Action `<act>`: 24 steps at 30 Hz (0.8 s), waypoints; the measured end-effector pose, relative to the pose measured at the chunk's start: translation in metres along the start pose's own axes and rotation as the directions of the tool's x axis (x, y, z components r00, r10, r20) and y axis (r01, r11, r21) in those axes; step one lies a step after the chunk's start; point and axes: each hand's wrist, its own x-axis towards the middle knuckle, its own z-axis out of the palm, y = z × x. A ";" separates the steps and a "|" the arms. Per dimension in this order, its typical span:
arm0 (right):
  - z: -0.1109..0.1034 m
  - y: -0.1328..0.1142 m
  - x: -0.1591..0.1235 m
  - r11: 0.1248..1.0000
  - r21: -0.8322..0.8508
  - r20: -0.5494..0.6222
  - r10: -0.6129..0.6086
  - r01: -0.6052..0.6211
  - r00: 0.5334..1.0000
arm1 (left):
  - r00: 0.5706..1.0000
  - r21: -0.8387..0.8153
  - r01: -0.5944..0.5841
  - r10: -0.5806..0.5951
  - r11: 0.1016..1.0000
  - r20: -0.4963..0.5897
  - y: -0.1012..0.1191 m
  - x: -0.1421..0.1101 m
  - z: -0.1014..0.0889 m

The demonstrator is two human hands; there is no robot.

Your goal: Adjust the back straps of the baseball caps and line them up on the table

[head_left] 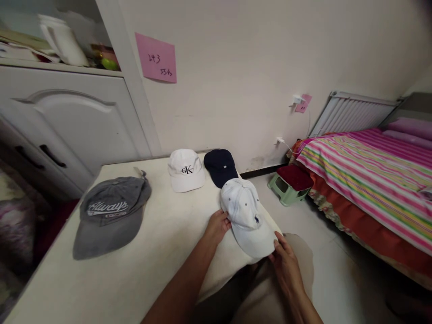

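Observation:
A pale, whitish baseball cap (pixel 243 211) with a small dark horse-rider emblem is at the table's right edge, brim towards me. My left hand (pixel 218 226) grips the left side of its crown, fingers curled at the lower rim. On the right, my right hand (pixel 286 261) pinches the brim's corner, thumb on top. Behind it lies a navy baseball cap (pixel 220 167) with small white lettering. Left of that sits a white baseball cap (pixel 185 170) marked CK. A grey baseball cap (pixel 113 213) reading "Always" rests at the table's left side.
The caps are on a cream-covered table (pixel 168 229) against the wall. A cabinet (pixel 64 117) stands at left, with a white jug (pixel 64 40) on its shelf. To the right are a green stool (pixel 286 189) and a bed (pixel 367 180) with a striped cover.

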 end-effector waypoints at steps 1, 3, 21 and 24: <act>0.000 -0.001 0.000 1.000 0.004 0.014 0.008 -0.008 1.000 | 1.000 0.013 0.000 0.000 1.000 -0.013 -0.001 0.001 0.001; -0.002 -0.004 0.001 1.000 0.007 0.042 0.020 -0.021 0.999 | 0.999 0.035 -0.001 0.002 0.999 -0.037 -0.003 0.003 0.002; 0.000 -0.051 0.039 0.967 -0.116 0.255 0.251 -0.228 0.934 | 0.997 0.067 -0.027 0.032 0.997 -0.074 -0.001 0.004 0.005; 0.004 -0.049 0.043 0.932 -0.180 0.325 0.359 -0.316 0.875 | 0.996 0.065 -0.050 0.055 0.997 -0.071 -0.001 0.004 0.005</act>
